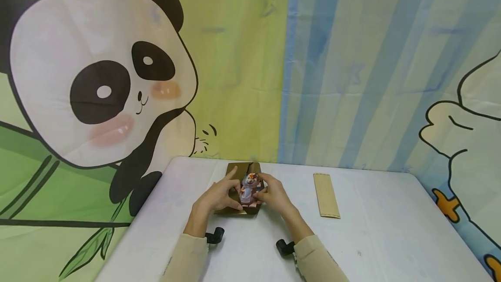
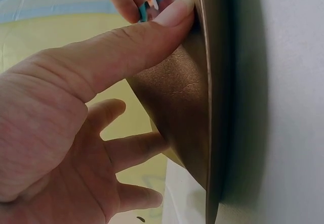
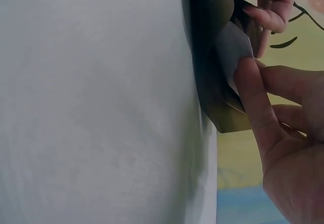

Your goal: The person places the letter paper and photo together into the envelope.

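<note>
On the table lies an unfolded piece of brown, slightly glossy card [image 1: 235, 169], its left side raised in the left wrist view. On it sits a small printed cartoon-animal piece [image 1: 248, 191] in brown, orange and white. My left hand [image 1: 220, 195] holds the card's left side, thumb near its lower edge and index bent beside the animal piece; the other fingers spread out. My right hand [image 1: 275, 195] pinches the right edge of the animal piece between thumb and fingers. From the right wrist view, a thin whitish panel [image 3: 235, 49] stands between those fingers and the card.
A flat tan card strip [image 1: 326, 196] lies to the right on the white table [image 1: 372, 229]. Behind the table hangs a cartoon backdrop with a panda [image 1: 98, 25]. Black wrist mounts [image 1: 285, 247] sit at both sleeves.
</note>
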### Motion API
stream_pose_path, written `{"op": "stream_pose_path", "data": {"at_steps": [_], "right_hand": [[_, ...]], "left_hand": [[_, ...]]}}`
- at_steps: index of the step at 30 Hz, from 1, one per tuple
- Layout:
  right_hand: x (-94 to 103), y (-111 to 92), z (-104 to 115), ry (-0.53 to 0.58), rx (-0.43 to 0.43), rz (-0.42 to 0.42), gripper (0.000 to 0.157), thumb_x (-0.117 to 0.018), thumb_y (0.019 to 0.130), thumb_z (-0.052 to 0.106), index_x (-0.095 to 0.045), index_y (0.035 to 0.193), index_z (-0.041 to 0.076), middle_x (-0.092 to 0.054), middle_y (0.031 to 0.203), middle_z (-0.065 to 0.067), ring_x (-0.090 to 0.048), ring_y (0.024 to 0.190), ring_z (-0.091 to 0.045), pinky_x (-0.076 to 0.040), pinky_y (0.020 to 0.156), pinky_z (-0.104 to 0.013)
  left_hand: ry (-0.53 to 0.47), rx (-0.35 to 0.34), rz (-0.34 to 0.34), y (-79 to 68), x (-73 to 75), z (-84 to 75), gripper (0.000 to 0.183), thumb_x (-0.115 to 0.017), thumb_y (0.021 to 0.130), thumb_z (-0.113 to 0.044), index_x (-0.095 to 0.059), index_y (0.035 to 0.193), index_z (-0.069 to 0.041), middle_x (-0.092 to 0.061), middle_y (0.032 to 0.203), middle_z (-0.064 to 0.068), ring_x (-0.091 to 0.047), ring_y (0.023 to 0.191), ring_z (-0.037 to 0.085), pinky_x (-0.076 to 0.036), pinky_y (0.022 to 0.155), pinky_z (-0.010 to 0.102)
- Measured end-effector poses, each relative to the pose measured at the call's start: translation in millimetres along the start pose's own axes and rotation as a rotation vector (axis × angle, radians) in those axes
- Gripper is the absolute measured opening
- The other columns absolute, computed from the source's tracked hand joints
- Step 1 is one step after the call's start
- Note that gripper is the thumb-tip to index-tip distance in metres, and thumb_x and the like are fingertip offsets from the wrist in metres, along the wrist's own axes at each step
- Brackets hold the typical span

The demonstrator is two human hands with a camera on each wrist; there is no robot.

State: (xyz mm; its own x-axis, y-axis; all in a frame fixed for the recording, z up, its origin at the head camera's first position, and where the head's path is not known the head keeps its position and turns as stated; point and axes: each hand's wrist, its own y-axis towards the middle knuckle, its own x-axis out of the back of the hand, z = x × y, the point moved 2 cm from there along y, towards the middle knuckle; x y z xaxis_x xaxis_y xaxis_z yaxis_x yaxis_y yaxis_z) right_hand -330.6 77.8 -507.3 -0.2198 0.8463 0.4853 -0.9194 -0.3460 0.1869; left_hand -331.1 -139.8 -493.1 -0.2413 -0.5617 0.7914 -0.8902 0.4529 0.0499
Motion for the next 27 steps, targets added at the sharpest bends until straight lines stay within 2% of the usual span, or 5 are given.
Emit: {"op": "stream_pose_path", "data": {"at_steps": [7,12,17,21,27], "right_hand": [[-4.4,4,0,-0.026,-0.019,-0.001,0.071,-0.076,0.081,0.007,-0.041,0.142,0.001,-0.065,0.105,-0.016,-0.067,0.068,-0.011,-0.055,0.059,-0.024],[-6.0,6,-1,-0.040,-0.013,-0.014,0.066,-0.077,0.080,0.008,-0.045,0.137,-0.002,-0.061,0.114,-0.018,-0.066,0.069,-0.010,-0.054,0.060,-0.024],[-7.9,10,-2,-0.049,0.001,-0.026,0.059,-0.074,0.082,0.003,-0.048,0.134,-0.003,-0.056,0.122,-0.018,-0.066,0.070,-0.008,-0.054,0.059,-0.024],[-10.5,13,-2,-0.035,0.022,-0.017,0.059,-0.071,0.081,-0.004,-0.048,0.135,-0.004,-0.053,0.127,-0.019,-0.065,0.071,-0.009,-0.054,0.057,-0.024],[-15.4,16,-1,-0.120,0.049,-0.027,0.059,-0.075,0.080,0.001,-0.051,0.134,0.000,-0.051,0.135,-0.018,-0.063,0.076,-0.011,-0.053,0.065,-0.024]], "left_hand": [[0.006,0.000,0.000,-0.6,-0.3,1.1,0.040,-0.088,0.062,-0.039,-0.059,0.085,-0.027,-0.007,0.162,0.002,-0.050,0.113,0.028,-0.044,0.082,0.040],[0.010,0.008,0.002,-0.6,-0.5,0.9,0.040,-0.089,0.061,-0.041,-0.060,0.085,-0.029,-0.007,0.162,-0.001,-0.052,0.114,0.027,-0.043,0.081,0.038],[0.013,-0.001,0.004,-0.2,-0.1,0.5,0.041,-0.088,0.061,-0.041,-0.058,0.086,-0.026,-0.007,0.162,0.002,-0.054,0.100,0.025,-0.043,0.072,0.036],[0.018,-0.007,0.008,0.3,0.4,-0.1,0.041,-0.088,0.063,-0.040,-0.058,0.086,-0.026,-0.007,0.162,0.003,-0.055,0.091,0.025,-0.042,0.067,0.034],[0.007,0.003,0.008,-0.2,0.7,-0.3,0.039,-0.088,0.062,-0.040,-0.061,0.086,-0.024,-0.007,0.162,0.002,-0.054,0.107,0.026,-0.044,0.075,0.036]]}}
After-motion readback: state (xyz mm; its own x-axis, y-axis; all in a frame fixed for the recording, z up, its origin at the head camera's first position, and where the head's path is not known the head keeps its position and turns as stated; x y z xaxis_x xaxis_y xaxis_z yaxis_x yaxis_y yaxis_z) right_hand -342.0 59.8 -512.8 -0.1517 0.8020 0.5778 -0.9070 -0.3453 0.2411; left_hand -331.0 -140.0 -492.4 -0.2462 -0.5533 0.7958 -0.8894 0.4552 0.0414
